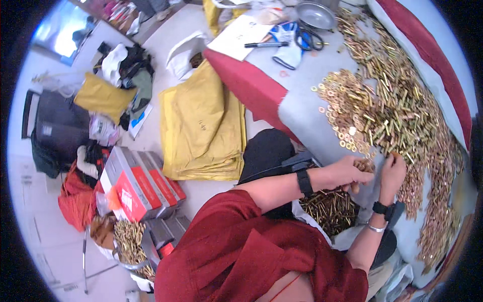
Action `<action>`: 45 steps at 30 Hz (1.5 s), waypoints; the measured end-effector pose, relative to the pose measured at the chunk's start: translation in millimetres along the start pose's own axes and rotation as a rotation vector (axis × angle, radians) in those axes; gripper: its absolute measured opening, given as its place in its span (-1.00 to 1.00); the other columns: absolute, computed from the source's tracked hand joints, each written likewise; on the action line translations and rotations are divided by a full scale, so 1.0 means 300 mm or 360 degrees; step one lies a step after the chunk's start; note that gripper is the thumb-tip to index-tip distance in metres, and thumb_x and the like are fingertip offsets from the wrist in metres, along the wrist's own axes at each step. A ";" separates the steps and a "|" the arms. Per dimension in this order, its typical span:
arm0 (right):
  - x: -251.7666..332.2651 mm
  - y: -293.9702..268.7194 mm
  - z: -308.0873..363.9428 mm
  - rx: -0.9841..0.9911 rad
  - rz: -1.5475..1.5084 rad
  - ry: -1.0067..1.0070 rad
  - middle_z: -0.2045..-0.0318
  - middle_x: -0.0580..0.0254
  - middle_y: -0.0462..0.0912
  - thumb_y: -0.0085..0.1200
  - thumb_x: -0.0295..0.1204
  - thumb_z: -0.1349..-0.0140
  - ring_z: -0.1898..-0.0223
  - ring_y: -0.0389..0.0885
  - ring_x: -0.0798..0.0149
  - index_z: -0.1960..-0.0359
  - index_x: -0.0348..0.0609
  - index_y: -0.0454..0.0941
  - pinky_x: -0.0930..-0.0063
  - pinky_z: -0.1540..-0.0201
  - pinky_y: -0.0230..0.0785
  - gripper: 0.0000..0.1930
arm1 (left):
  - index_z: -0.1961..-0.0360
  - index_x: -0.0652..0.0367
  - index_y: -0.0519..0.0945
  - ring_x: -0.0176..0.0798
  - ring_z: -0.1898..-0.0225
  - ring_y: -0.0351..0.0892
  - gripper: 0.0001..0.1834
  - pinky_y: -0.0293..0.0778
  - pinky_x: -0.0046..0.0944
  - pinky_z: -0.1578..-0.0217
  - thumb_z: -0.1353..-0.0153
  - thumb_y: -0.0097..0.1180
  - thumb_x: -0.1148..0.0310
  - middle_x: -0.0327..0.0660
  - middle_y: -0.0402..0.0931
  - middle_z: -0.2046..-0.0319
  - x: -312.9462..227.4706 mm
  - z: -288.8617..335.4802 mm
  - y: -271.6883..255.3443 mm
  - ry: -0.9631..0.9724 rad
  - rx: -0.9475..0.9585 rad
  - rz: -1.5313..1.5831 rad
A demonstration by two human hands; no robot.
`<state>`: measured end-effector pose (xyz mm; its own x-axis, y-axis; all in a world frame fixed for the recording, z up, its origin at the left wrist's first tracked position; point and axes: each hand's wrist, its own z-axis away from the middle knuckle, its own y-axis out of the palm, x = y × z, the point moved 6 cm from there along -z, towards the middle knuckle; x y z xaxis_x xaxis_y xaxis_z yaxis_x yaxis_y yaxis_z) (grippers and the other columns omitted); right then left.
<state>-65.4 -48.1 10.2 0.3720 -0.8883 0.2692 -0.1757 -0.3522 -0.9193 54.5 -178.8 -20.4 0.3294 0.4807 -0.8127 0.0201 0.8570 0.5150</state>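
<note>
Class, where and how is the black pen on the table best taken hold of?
Probably at mid-length, from above: the pen is long and slim and lies flat, roughly sideways, over the edge of the paper. Its upper side is uncovered, so pinch across its two long sides.

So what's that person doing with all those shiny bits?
A person in a dark red top has both hands by a table covered in small metal pieces. The left hand holds what looks like a clutch of small coppery pieces; the right hand is beside it, at the edge of the heap of short metal rods, but what its fingertips hold is too small to tell. Flat metal rings lie next to the rods, and more metal pieces sit below the hands.
</note>
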 end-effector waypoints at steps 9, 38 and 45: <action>0.058 0.000 -0.005 -0.0037 -0.0095 0.0440 0.18 -0.08 0.57 0.09 -0.45 -0.04 0.19 0.54 -0.10 0.06 -0.21 0.43 0.15 0.14 0.38 -0.62 | 0.09 0.22 0.45 -0.41 0.59 0.52 -0.63 0.42 -0.48 0.69 -0.11 0.17 0.30 -0.23 0.54 0.44 -0.011 -0.003 -0.013 -0.0087 -0.0048 0.0056; 0.187 -0.162 0.285 -0.0069 -0.0516 -0.0855 0.24 0.07 0.44 0.07 -0.58 0.06 0.20 0.44 0.04 0.15 -0.17 0.55 0.32 0.15 0.39 -0.65 | 0.19 0.25 0.50 -0.41 0.57 0.56 -0.73 0.35 -0.50 0.79 -0.14 0.19 0.34 -0.23 0.55 0.42 0.034 0.008 -0.011 -0.0355 -0.0015 -0.0257; 0.087 -0.080 0.167 -0.0099 -0.0827 -0.0105 0.36 0.04 0.48 0.17 -0.46 -0.03 0.32 0.47 0.00 0.27 -0.20 0.53 0.24 0.29 0.34 -0.79 | 0.21 0.23 0.50 -0.41 0.59 0.55 -0.73 0.34 -0.49 0.78 -0.14 0.20 0.31 -0.23 0.55 0.45 0.002 0.012 -0.016 -0.0311 -0.0123 -0.0222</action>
<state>-5.8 -48.0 24.9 0.4807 -0.5720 0.6647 -0.0057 -0.7600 -0.6499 58.1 -183.3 -22.4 0.5051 0.3180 -0.8024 0.0083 0.9278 0.3729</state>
